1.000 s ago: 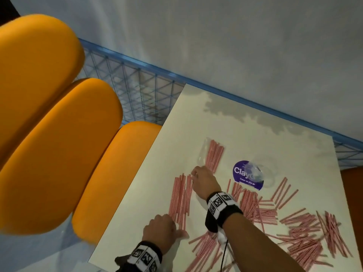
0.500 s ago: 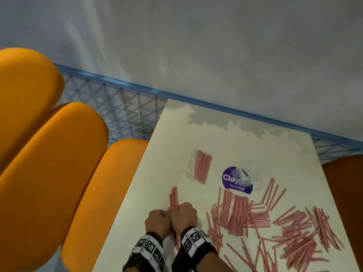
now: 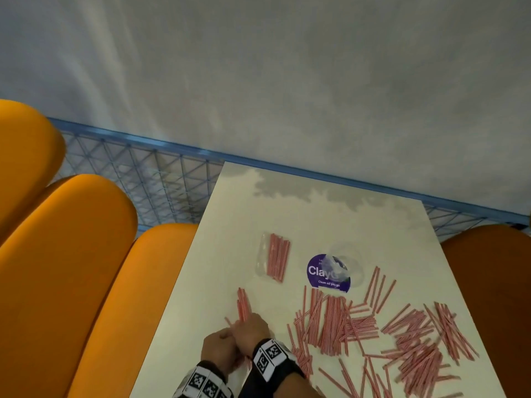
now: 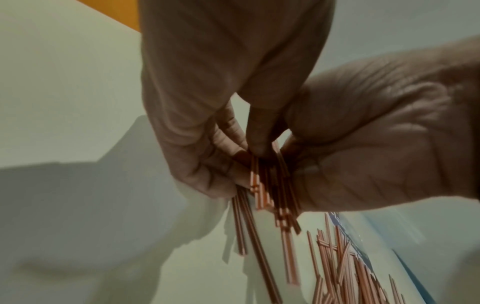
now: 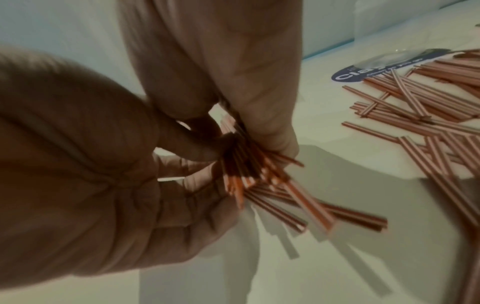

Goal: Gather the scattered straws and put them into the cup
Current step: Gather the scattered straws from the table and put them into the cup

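Since half a second before, the two hands had stayed pressed together at the table's (image 3: pixel 201 282) near edge, about 6 o'clock in the head view, while the view itself had tipped up to show more wall. The bundle of straws (image 3: pixel 243 305) reaching out of them toward 12 o'clock looked much as before, with a few ends now splaying at 10 o'clock.

The left hand (image 3: pixel 219 351) and the right hand (image 3: pixel 251 330) touched knuckle to knuckle, both with fingers curled down round the bundle; the wrist views showed fingertips (image 4: pixel 259 148) pinching the gathered ends from both sides, the loose ends fanning over the tabletop.

At 3 o'clock lay the scattered straws (image 3: pixel 408 337), crossing one another in heaps. Farther off, at 1 o'clock, a clear cup (image 3: pixel 344 265) sat partly over a round purple sticker (image 3: pixel 319 275). At 12 o'clock a second clear cup (image 3: pixel 263 258) lay on its side with straws in it, well apart from the hands.
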The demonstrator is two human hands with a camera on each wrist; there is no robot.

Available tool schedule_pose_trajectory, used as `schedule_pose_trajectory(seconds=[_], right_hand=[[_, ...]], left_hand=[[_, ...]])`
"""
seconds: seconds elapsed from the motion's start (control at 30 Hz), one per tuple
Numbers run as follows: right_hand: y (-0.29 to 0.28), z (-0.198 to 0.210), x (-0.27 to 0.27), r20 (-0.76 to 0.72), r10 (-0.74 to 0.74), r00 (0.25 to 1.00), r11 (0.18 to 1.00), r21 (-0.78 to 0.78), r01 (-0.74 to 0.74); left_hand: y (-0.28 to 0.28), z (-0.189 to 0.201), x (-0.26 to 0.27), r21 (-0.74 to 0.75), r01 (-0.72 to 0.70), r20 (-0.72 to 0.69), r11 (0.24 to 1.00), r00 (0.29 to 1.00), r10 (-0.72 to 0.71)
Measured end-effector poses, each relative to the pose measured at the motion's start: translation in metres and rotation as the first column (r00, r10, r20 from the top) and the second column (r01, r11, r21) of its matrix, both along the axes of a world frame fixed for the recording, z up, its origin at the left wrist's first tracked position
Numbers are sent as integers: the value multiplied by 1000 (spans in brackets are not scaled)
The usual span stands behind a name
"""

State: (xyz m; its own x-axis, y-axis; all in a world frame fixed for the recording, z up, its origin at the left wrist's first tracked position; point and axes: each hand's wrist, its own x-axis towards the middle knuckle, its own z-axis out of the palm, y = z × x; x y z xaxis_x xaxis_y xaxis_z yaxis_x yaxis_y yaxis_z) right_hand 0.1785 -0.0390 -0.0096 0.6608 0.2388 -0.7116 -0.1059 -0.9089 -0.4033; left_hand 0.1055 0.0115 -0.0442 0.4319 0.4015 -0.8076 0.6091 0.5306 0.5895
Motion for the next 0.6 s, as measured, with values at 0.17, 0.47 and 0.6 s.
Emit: schedule_pose_trajectory(seconds=[0.17, 0.47, 0.6], right_hand=[[-19, 9, 17, -30, 120, 992, 983, 145, -115], [-69, 52, 43, 126, 583, 802, 780, 190, -597], [-80, 82, 15, 273, 777, 568, 561, 111, -820]], left_hand=[[-12, 29, 4, -65, 106, 41, 992, 994, -104], [40, 77, 5, 353, -71, 241, 933, 970, -18], [29, 94, 7, 143, -28, 236, 989, 972, -6]])
